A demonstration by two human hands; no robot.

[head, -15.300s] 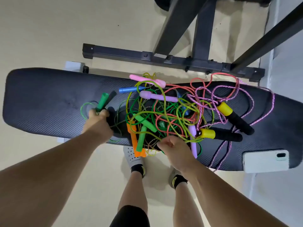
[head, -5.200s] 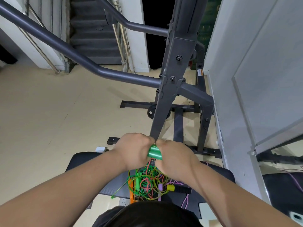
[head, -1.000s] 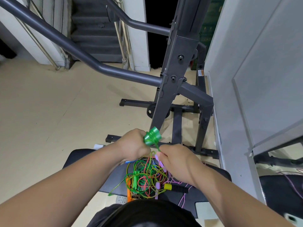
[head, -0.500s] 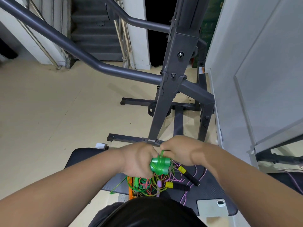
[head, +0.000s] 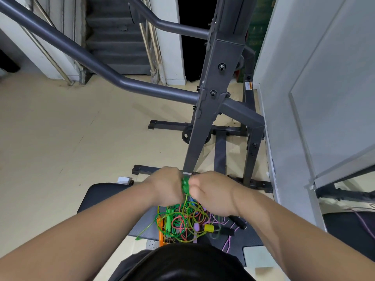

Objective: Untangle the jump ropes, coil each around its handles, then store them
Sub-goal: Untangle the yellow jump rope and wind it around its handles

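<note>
Left hand (head: pixel 166 185): raised above the bench, fingers curled round the left side of the green jump rope, back of the hand toward the camera.
Right hand (head: pixel 211 191): knuckle to knuckle with the left hand, fingers curled inward; it appears to pinch the right side of the same rope, though the fingertips are hidden.
Green jump rope (head: pixel 185 184): a tight little bundle squeezed between the two hands, only a narrow green strip showing; one thin green strand drops from it toward the pile below.
Tangle of ropes (head: pixel 182 222): lies on the bench directly under the hands, with green, yellow-green and salmon cords looped through one another.
Handles in the tangle: an orange handle (head: pixel 160 230) at its left edge, a green handle (head: pixel 168 220) just beside that, a lilac handle (head: pixel 195 227) near the middle, and a black handle with a yellow cap (head: pixel 209 228) to the right.
Pink braided rope (head: pixel 227 240): trails off the right of the tangle toward the near edge of the bench.
Bench (head: pixel 101 197): black padded top, running left to right beneath the arms.
Phone (head: pixel 253 254): pale, flat on the bench's near right corner.
Gym frame (head: pixel 215 98): dark grey steel upright and slanted tube, standing on the beige floor (head: pixel 60 138) beyond the bench.
Staircase (head: pixel 115 37): dark steps at the top left.
</note>
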